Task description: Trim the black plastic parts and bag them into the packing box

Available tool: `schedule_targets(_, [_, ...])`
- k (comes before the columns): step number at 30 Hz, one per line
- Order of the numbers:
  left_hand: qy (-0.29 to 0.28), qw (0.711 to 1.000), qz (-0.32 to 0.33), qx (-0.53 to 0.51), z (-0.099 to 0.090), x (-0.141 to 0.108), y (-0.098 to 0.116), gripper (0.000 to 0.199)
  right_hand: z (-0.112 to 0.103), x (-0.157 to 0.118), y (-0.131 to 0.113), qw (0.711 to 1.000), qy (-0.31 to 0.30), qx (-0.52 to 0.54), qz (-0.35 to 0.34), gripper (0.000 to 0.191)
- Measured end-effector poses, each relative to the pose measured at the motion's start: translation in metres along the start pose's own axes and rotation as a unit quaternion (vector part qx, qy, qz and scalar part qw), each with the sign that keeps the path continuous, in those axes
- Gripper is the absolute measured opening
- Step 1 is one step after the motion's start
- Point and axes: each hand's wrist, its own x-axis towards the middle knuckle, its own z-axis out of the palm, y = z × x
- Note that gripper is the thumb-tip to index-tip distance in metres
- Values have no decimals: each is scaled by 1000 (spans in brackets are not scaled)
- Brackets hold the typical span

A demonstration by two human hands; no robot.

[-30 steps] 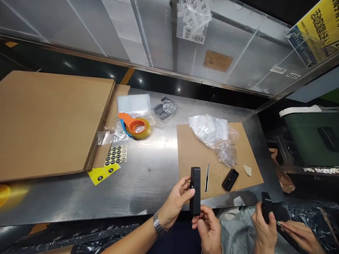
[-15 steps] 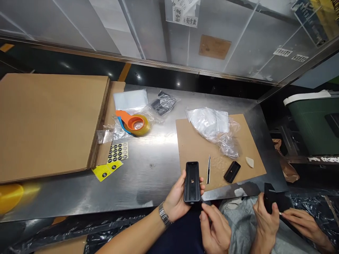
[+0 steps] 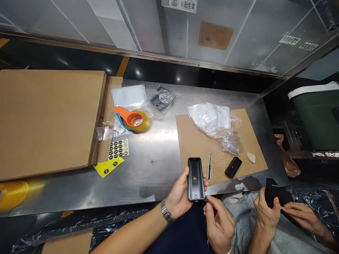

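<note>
A long black tray-like part (image 3: 196,181) with a small hole in its floor is held upright in my left hand (image 3: 180,197), fingers wrapped around its sides. My right hand (image 3: 220,224) is closed just below and right of the part's lower end; whatever its fingertips pinch is too small to make out. Beyond them on a cardboard sheet (image 3: 190,135) lie a utility knife (image 3: 209,165), a smaller black part (image 3: 233,167) and a pale wedge-shaped piece (image 3: 251,157).
Crumpled plastic bags (image 3: 212,120) rest on the cardboard sheet. At left are stacked cardboard (image 3: 50,120), an orange tape dispenser (image 3: 129,116) and sticker sheets (image 3: 118,149). Another person's hands (image 3: 267,211) hold a black piece at lower right.
Both my hands and the black part have shifted slightly right in view, and the part's tilt has changed a little. The whole scene has also shifted slightly upward.
</note>
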Motion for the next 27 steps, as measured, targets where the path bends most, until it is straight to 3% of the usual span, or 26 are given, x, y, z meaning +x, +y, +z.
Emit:
schedule_targets(12, [-43, 998, 31, 40, -3, -6, -1, 50, 3, 3, -2, 999, -40, 28, -11, 28])
schedule_targets(16, [-39, 998, 25, 52, -3, -8, 0, 51, 3, 5, -5, 999, -2, 31, -14, 27])
schedule_targets(20, [-47, 996, 16, 69, -6, -8, -3, 52, -2, 24, -12, 999, 40, 28, 23, 26])
schedule_targets(23, [-45, 995, 3, 84, -8, -8, -7, 51, -6, 49, -13, 998, 10, 28, 51, 32])
schedule_targets(27, [-13, 989, -8, 148, -5, -11, -12, 45, -10, 82, -8, 990, -107, 65, 64, 35])
